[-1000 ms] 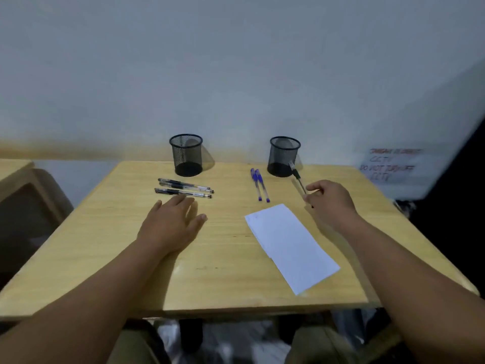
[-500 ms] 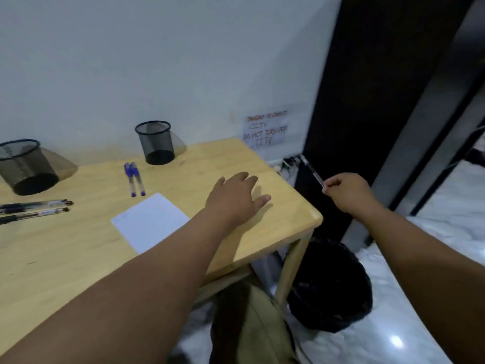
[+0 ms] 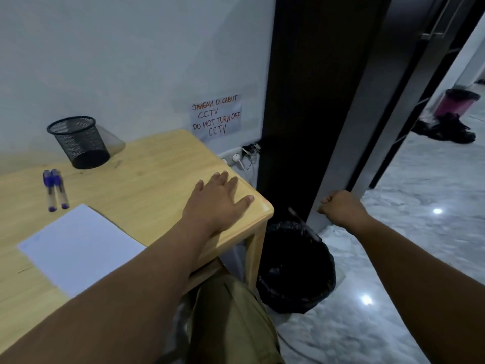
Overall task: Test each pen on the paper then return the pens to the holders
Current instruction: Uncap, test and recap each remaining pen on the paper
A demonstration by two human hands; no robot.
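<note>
Two blue pens (image 3: 55,189) lie side by side on the tabletop (image 3: 147,185), at twelve o'clock from the paper (image 3: 78,248) and near the mesh holder (image 3: 78,141). We judge them light, stiff and a little slick; best pinched mid-barrel. Our left hand (image 3: 219,199) presses flat, fingers spread. Our right hand (image 3: 341,210) is curled, apparently empty, over the bin (image 3: 296,269); a blurred pen (image 3: 301,224) falls at its nine o'clock.

two blue pens (image 3: 55,189) side by side, white paper (image 3: 78,245), mesh holder (image 3: 78,141)
</note>
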